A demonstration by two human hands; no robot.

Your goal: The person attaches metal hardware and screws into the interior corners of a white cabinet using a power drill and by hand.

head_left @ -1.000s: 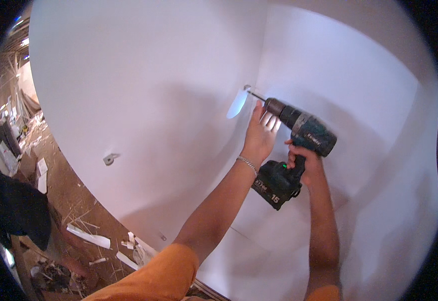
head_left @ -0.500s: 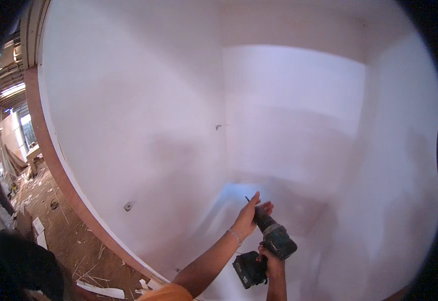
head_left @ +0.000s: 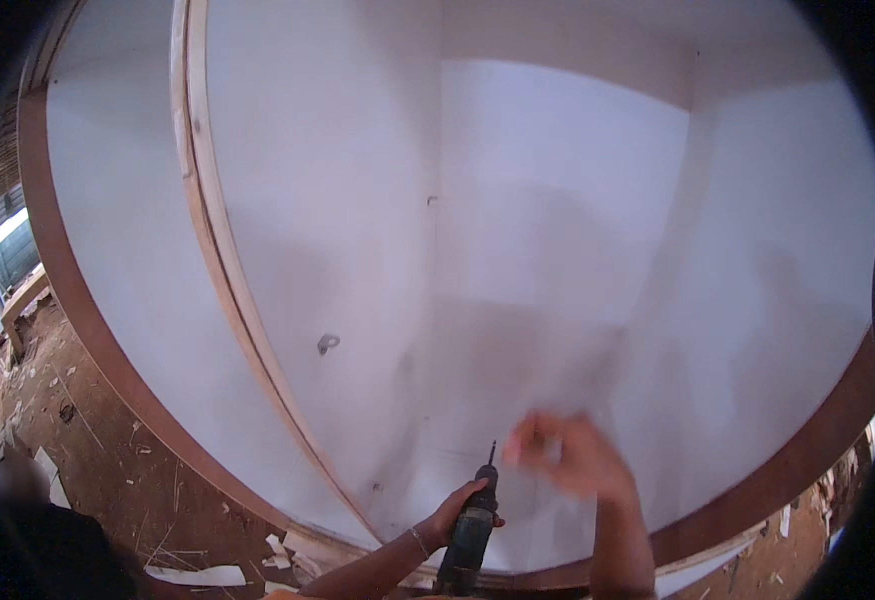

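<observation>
Left hand (head_left: 454,512) is wrapped around the cordless drill (head_left: 469,535) body at 6 o'clock; right hand (head_left: 572,458) is blurry, spread, empty. Drill's probably hefty and rigid, best gripped by the handle.

The inside of the white cabinet (head_left: 557,250) lies open ahead of the hands, its back and side panels bare save a small metal fitting (head_left: 328,343) on the left panel. A wooden edge strip (head_left: 219,250) bounds the opening on the left; scraps (head_left: 197,575) litter the floor (head_left: 97,450).
</observation>
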